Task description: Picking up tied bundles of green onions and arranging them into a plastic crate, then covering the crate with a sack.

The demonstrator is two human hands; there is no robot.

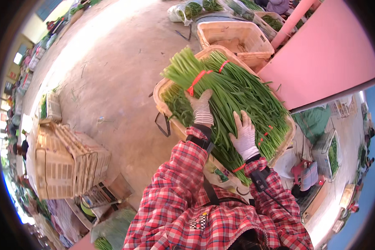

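Note:
A bundle of garlic chives (217, 90) with pale stems and a red tie (197, 82) lies at the top of a plastic crate (158, 93). Its stem end juts over the crate's far left rim. My gloved left hand (203, 107) grips the bundle's left side just below the tie, thumb on top and some fingers hidden. My gloved right hand (244, 136) rests on the leaves farther down, fingers spread. Beside and beneath are more tied bundles (234, 70), some with stems toward the crate's near right corner.
Behind the full crate stands a second crate (237, 34) with scraps inside. A pink panel (325, 53) borders the right. Stacked crates (72, 159) stand at left on the concrete floor (122, 81). A black strap loop (163, 125) hangs by the crate. Bagged greens (193, 9) lie at the back.

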